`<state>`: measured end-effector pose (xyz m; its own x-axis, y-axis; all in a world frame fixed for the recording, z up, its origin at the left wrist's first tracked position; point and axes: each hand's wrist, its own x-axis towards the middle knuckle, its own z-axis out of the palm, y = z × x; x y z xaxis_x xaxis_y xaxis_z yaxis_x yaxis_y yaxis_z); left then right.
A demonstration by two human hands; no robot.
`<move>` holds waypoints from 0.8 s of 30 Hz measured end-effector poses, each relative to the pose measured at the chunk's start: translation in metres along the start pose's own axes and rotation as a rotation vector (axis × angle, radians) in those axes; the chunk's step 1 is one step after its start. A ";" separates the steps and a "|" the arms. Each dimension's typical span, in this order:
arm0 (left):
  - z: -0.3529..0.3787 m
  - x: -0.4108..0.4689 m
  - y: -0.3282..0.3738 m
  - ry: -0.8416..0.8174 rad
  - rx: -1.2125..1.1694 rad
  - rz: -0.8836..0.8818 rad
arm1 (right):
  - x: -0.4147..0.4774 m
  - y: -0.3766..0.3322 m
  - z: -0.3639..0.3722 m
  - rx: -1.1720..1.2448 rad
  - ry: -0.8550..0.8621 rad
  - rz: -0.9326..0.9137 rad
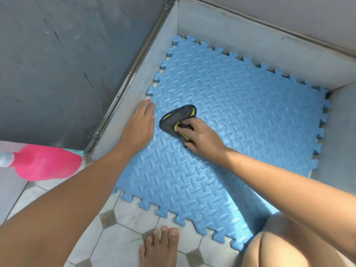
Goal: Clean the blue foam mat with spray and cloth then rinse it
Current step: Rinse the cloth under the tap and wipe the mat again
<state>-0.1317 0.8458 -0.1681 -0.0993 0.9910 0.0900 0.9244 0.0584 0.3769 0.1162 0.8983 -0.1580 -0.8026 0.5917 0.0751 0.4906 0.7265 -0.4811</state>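
Flat left hand (137, 126) is pinning the blue ridged foam mat (240, 105); right hand (200, 137), gripping a crumpled grey-yellow cloth (177, 116), is risking buckling it.

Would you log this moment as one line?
phase: wiping | right hand: grips cloth on mat | left hand: flat on mat edge | pink bottle: untouched
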 end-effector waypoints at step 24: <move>0.004 -0.007 -0.004 0.026 -0.117 -0.044 | -0.093 0.163 -0.118 -0.195 0.399 1.188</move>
<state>-0.1330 0.8393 -0.1736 -0.1495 0.9843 0.0943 0.8699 0.0856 0.4857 0.3111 1.0032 -0.1401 0.3054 0.9514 -0.0393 0.9049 -0.3029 -0.2991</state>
